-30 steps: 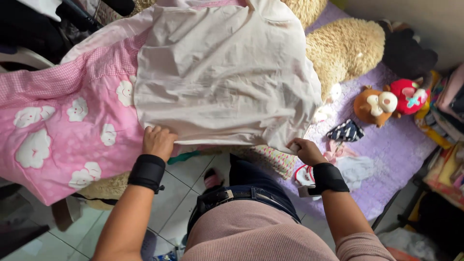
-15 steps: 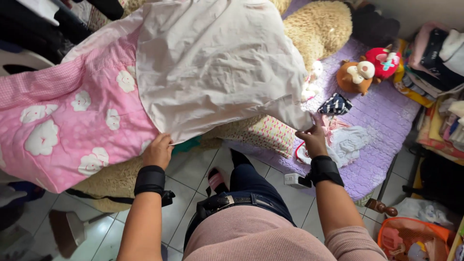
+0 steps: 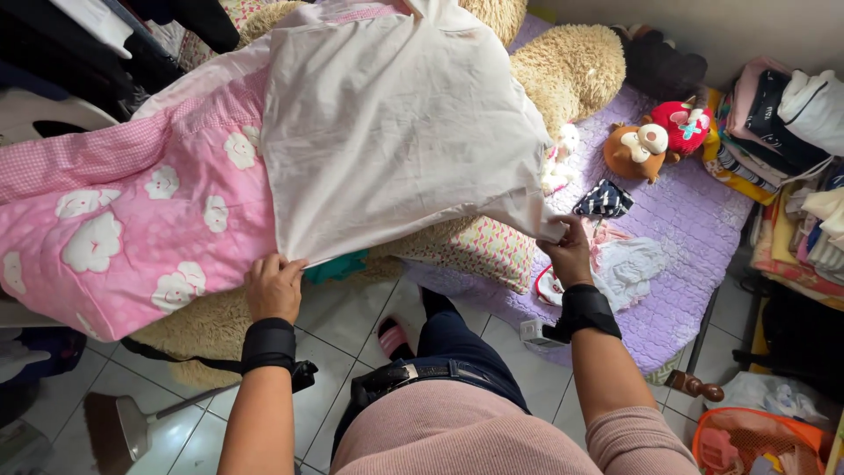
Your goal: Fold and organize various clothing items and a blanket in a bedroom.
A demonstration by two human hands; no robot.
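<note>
A white cloth garment (image 3: 396,132) lies spread over a pink quilt with white flowers (image 3: 132,220) on the bed. My left hand (image 3: 274,286) pinches the garment's near left corner. My right hand (image 3: 570,251) grips its near right corner. The garment is stretched flat between both hands, its far end reaching the top of the view. Both wrists wear black bands.
A big tan plush toy (image 3: 571,70) lies under the garment. Small stuffed toys (image 3: 659,141) and loose small clothes (image 3: 629,259) sit on a purple bedspread (image 3: 703,229). Folded clothes (image 3: 791,132) are stacked at right. An orange basket (image 3: 756,444) and a broom (image 3: 123,427) stand on the tiled floor.
The hands have drawn the garment's near edge towards me and spread it wider. The view has shifted slightly, showing more of the bed at right.
</note>
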